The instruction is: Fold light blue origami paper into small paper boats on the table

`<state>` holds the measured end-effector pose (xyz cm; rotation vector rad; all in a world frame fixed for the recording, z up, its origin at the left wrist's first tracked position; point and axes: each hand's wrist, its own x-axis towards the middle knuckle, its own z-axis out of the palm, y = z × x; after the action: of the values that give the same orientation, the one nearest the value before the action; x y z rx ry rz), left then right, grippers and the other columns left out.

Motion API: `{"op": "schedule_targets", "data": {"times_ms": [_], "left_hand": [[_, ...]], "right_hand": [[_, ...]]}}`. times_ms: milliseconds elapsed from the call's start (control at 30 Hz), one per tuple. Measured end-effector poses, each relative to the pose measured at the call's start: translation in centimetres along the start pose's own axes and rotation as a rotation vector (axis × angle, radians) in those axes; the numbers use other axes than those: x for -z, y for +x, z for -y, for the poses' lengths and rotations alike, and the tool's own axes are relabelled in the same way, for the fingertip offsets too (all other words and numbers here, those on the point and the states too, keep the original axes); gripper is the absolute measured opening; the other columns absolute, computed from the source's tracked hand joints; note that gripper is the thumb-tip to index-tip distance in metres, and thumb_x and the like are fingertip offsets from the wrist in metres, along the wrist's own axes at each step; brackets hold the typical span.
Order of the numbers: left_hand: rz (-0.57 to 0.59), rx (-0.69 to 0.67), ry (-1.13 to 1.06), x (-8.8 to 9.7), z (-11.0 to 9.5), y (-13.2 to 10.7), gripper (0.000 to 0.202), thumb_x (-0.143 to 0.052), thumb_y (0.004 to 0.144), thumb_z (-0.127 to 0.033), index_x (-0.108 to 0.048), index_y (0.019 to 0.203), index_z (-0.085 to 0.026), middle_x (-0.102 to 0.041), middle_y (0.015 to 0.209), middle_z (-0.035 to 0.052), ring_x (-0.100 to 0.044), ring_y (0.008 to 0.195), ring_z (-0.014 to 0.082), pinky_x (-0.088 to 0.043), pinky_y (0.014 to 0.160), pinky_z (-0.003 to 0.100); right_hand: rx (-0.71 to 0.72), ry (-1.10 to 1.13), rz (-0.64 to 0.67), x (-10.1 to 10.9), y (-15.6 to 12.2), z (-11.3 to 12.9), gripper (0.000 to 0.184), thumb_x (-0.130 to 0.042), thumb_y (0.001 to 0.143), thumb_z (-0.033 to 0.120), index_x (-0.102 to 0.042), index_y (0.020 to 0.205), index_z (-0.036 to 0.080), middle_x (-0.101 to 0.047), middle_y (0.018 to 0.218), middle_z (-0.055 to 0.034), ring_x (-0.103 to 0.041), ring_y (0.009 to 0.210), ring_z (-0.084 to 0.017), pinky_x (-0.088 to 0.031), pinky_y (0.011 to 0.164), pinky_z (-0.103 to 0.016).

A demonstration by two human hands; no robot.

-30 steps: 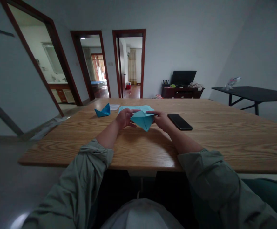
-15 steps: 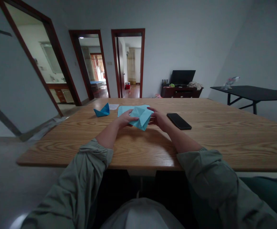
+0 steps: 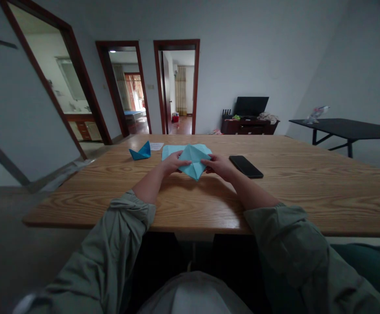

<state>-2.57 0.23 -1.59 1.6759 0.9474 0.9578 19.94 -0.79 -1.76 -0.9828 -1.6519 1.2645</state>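
The left hand [image 3: 173, 163] and right hand [image 3: 219, 166] appear to pinch opposite sides of the blue origami paper [image 3: 195, 161], held over the wooden worktop [image 3: 275, 196]. Folding appears mid-step; the next move calls for both grips keeping the folds steady. A blue paper boat [image 3: 140, 152] lies to the left.

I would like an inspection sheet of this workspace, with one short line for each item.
surface: long wood-grain table
job's things: folded light-blue paper; blue paper boat beside it
clutter: black smartphone; white paper slip
hands: left hand and right hand both grip the paper's sides
cables: nothing seen
surroundings: black side table; dark monitor on a low cabinet; open doorways ahead
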Motion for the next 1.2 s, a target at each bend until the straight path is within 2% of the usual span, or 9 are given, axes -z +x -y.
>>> {"op": "schedule_targets", "data": {"times_ms": [233,300,400,467,567,633,900,1033,1200], "left_hand": [[0.026,0.023,0.057,0.0,0.1,0.0,0.057,-0.073,0.064,-0.04,-0.055,0.113,-0.017,-0.064,0.086,0.0052,-0.059,0.066,0.0158,-0.044,0.052,0.023],[0.02,0.028,0.085,0.0,0.2,0.0,0.056,-0.075,0.061,-0.037,-0.058,0.109,-0.015,-0.065,0.089,0.0058,-0.06,0.071,0.0174,-0.047,0.059,0.025],[0.036,0.017,0.116,0.2,0.6,0.2,0.052,-0.076,0.058,-0.033,-0.06,0.104,-0.013,-0.066,0.092,0.0064,-0.06,0.076,0.0186,-0.048,0.066,0.028],[0.06,0.026,0.149,0.2,0.9,0.4,0.051,-0.075,0.059,-0.035,-0.06,0.103,-0.013,-0.066,0.089,0.006,-0.06,0.072,0.0181,-0.048,0.063,0.028],[0.073,0.045,0.201,0.3,1.3,0.5,0.052,-0.074,0.06,-0.037,-0.06,0.104,-0.013,-0.065,0.085,0.0052,-0.058,0.065,0.0162,-0.046,0.056,0.026],[0.06,0.053,0.22,0.3,1.5,0.5,0.053,-0.074,0.06,-0.038,-0.06,0.105,-0.014,-0.064,0.082,0.0048,-0.056,0.061,0.0151,-0.044,0.052,0.025],[0.063,0.071,0.238,0.0,1.0,0.3,0.052,-0.074,0.06,-0.04,-0.06,0.103,-0.015,-0.065,0.086,0.0052,-0.057,0.067,0.0165,-0.045,0.054,0.025],[0.055,0.073,0.239,0.0,1.1,0.4,0.052,-0.075,0.058,-0.04,-0.06,0.102,-0.015,-0.065,0.089,0.0054,-0.059,0.072,0.0184,-0.047,0.057,0.026],[0.072,0.096,0.234,0.0,1.1,0.3,0.049,-0.074,0.059,-0.038,-0.061,0.101,-0.016,-0.065,0.083,0.0039,-0.057,0.064,0.0161,-0.044,0.052,0.023]], "right_hand": [[-0.021,-0.235,-0.052,0.1,0.8,-0.4,0.031,-0.06,0.078,0.046,-0.06,0.088,0.017,-0.065,0.08,-0.006,-0.061,0.07,-0.016,-0.048,0.062,-0.027],[-0.023,-0.507,-0.23,1.6,1.1,-0.7,0.037,-0.056,0.079,0.052,-0.063,0.092,0.017,-0.066,0.091,-0.0096,-0.061,0.083,-0.021,-0.047,0.073,-0.033],[-0.141,-1.056,-0.651,5.8,0.6,-1.3,0.053,-0.064,0.069,0.055,-0.06,0.109,0.019,-0.057,0.118,-0.016,-0.048,0.112,-0.033,-0.036,0.091,-0.048],[-0.294,-1.228,-0.758,9.0,-0.3,-2.0,0.069,-0.066,0.063,0.059,-0.055,0.118,0.018,-0.051,0.124,-0.0204,-0.042,0.117,-0.039,-0.032,0.092,-0.055],[-0.474,-1.215,-0.71,12.5,-1.3,-3.1,0.088,-0.062,0.057,0.072,-0.051,0.123,0.015,-0.054,0.118,-0.0235,-0.048,0.112,-0.04,-0.038,0.087,-0.053],[-0.461,-1.215,-0.644,13.7,-1.4,-3.6,0.092,-0.061,0.056,0.074,-0.048,0.126,0.015,-0.055,0.117,-0.0221,-0.051,0.109,-0.037,-0.04,0.086,-0.048],[-0.485,-1.245,-0.67,14.2,-0.8,-4.1,0.099,-0.064,0.052,0.073,-0.046,0.123,0.007,-0.057,0.113,-0.0247,-0.054,0.107,-0.036,-0.043,0.085,-0.044],[-0.483,-1.21,-0.643,14.6,-1.2,-3.9,0.1,-0.064,0.05,0.074,-0.046,0.121,0.007,-0.057,0.114,-0.0246,-0.055,0.105,-0.035,-0.044,0.082,-0.042],[-0.439,-1.147,-0.564,15.3,-2.9,-3.6,0.1,-0.068,0.049,0.071,-0.045,0.126,0.012,-0.056,0.118,-0.0209,-0.056,0.104,-0.034,-0.045,0.081,-0.041]]}}
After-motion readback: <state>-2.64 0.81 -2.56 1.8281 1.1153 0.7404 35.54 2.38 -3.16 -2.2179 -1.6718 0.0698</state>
